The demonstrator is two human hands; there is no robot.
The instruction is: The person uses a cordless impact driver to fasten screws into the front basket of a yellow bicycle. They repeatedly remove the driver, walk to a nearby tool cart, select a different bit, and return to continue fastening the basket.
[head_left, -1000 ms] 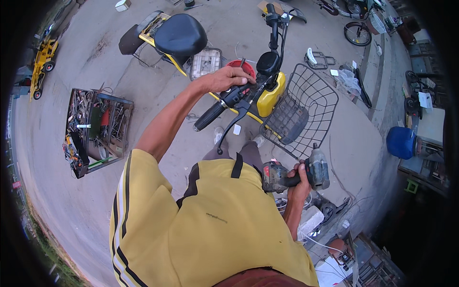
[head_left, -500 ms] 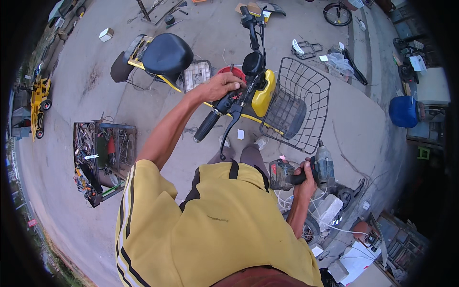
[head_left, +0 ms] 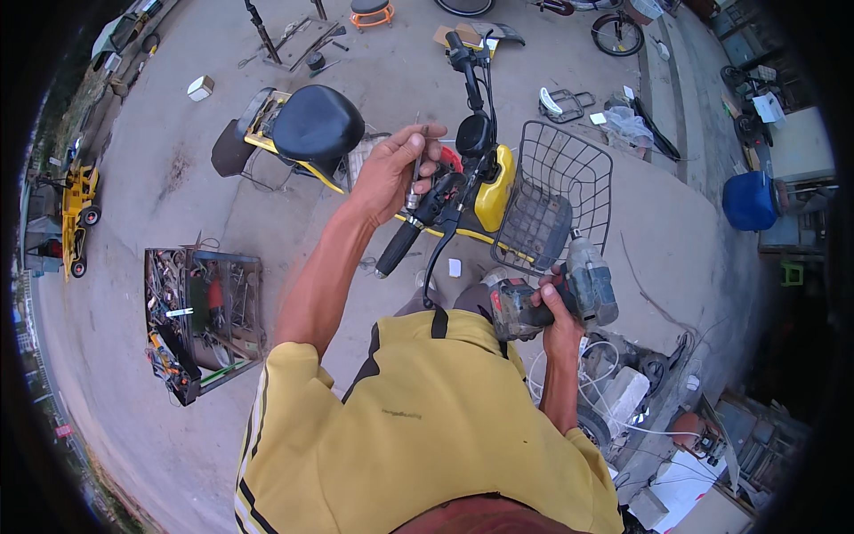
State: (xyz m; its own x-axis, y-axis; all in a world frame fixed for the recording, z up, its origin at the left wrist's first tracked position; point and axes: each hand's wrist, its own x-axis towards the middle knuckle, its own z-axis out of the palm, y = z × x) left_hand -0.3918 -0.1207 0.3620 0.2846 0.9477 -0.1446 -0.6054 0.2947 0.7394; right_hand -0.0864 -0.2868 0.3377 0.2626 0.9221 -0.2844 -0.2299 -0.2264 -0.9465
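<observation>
My left hand [head_left: 394, 175] is closed round a slim metal rod [head_left: 414, 182] with a thicker silvery lower end. It is held above the left handlebar grip [head_left: 399, 248] of a yellow scooter [head_left: 495, 193], beside the brake lever [head_left: 439, 246]. My right hand [head_left: 556, 313] grips a worn cordless impact driver [head_left: 591, 283] by its handle. The driver's nose points away from me, near the lower rim of the wire basket [head_left: 598, 191] at the scooter's front. To the left is the scooter's black seat [head_left: 318, 123].
On the left stands a metal cart [head_left: 203, 252] heaped with tools. A blue barrel [head_left: 748, 201] is at the right. Cables and a pale block [head_left: 625, 392] lie at the lower right. Farther off are a loose rack [head_left: 569, 107], plastic sheeting [head_left: 630, 126] and an orange stool [head_left: 371, 14].
My left hand has lifted off the handlebar controls and turned, and the metal rod now shows plainly in it. The impact driver has moved slightly up, nearer the basket.
</observation>
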